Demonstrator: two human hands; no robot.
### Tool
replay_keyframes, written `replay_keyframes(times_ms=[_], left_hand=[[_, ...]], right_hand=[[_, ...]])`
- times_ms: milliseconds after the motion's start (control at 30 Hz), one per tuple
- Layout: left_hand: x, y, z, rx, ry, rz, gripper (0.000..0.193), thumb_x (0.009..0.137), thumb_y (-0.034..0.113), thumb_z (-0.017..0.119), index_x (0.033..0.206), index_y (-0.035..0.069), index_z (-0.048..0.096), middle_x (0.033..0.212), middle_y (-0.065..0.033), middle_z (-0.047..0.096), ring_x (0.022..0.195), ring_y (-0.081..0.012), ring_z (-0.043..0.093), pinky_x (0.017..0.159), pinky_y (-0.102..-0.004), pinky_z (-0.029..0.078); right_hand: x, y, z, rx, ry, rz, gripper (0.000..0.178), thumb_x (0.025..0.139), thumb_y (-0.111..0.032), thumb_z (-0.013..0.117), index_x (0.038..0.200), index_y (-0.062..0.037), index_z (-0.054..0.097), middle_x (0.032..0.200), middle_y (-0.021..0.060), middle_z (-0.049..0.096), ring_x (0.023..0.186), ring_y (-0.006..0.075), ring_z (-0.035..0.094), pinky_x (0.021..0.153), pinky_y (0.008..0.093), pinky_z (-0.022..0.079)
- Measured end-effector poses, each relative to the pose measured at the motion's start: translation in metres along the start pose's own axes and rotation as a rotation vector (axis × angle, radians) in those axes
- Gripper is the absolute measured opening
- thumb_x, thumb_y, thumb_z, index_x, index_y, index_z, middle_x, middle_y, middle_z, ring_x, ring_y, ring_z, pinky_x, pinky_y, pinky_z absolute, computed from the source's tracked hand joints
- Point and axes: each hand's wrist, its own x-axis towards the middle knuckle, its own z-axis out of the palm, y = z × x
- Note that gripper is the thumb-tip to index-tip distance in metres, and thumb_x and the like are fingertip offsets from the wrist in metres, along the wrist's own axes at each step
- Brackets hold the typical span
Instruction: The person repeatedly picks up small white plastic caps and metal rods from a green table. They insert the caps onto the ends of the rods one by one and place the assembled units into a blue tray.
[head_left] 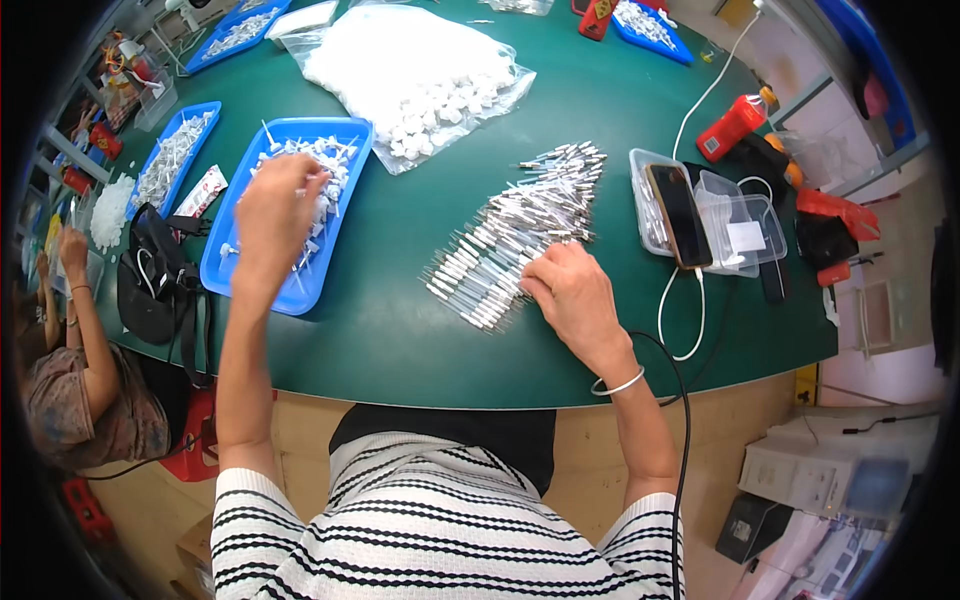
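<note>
My left hand (278, 225) is over a blue tray (222, 235), its fingers curled together in a pinch. Whatever they hold, if anything, is hidden. Small white plastic pieces with thin stems (335, 155) lie loosely in this tray. On the green table to the right spreads a pile of slim rods (515, 225), white, clear and silvery, the nearest ones lined up side by side. At the pile's right edge is my right hand (575, 295), with thumb and fingertips pressed together against the rods. I cannot make out what is between them. A white bangle circles that wrist.
A clear plastic bag (400, 70) of white pieces lies beyond the tray. To the right, a phone (680, 215) with a white cable rests on clear plastic boxes (745, 235), near a red bottle (735, 125). A black bag (150, 265) and a co-worker (90, 370) are on the left.
</note>
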Motion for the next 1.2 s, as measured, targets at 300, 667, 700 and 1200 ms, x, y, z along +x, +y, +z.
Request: replay_keyframes(times_ms=[300,667,700,1200], left_hand=[[0.035,0.031,0.084,-0.051,-0.323,0.267,0.006,0.083,0.008,0.065,0.087,0.004,0.064,0.088,-0.0105,0.064,0.090,-0.0301,0.059,0.078,-0.0401,0.048],[-0.035,0.083,0.083,-0.368,-0.222,0.459,0.044,0.084,-0.002,0.062,0.127,0.005,0.057,0.134,-0.0126,0.055,0.125,-0.0332,0.051,0.101,-0.0418,0.045],[-0.038,0.083,0.087,-0.386,-0.295,0.462,0.053,0.086,0.002,0.061,0.137,0.007,0.049,0.144,-0.0138,0.046,0.133,-0.0339,0.042,0.108,-0.0446,0.038],[-0.053,0.093,0.102,-0.245,-0.442,0.310,0.052,0.096,0.014,0.054,0.146,0.012,0.039,0.151,-0.0169,0.033,0.142,-0.0340,0.030,0.115,-0.0504,0.024]], right_hand=[[0.002,-0.005,0.013,-0.196,-0.011,-0.059,0.006,0.076,-0.002,0.063,0.072,-0.0041,0.060,0.080,0.0094,0.058,0.080,0.0269,0.057,0.069,0.0388,0.047],[-0.013,-0.026,0.020,-0.058,0.025,-0.158,0.049,0.077,-0.015,0.072,0.122,-0.0054,0.056,0.126,0.0153,0.053,0.118,0.0326,0.052,0.096,0.0425,0.044],[-0.019,-0.033,0.019,-0.073,-0.032,-0.154,0.060,0.076,-0.019,0.075,0.130,-0.0066,0.051,0.134,0.0158,0.048,0.125,0.0332,0.047,0.100,0.0440,0.041],[-0.058,-0.011,0.005,-0.150,-0.353,-0.115,0.079,0.080,-0.046,0.070,0.145,-0.0118,0.040,0.150,0.0123,0.037,0.139,0.0279,0.033,0.114,0.0489,0.025]])
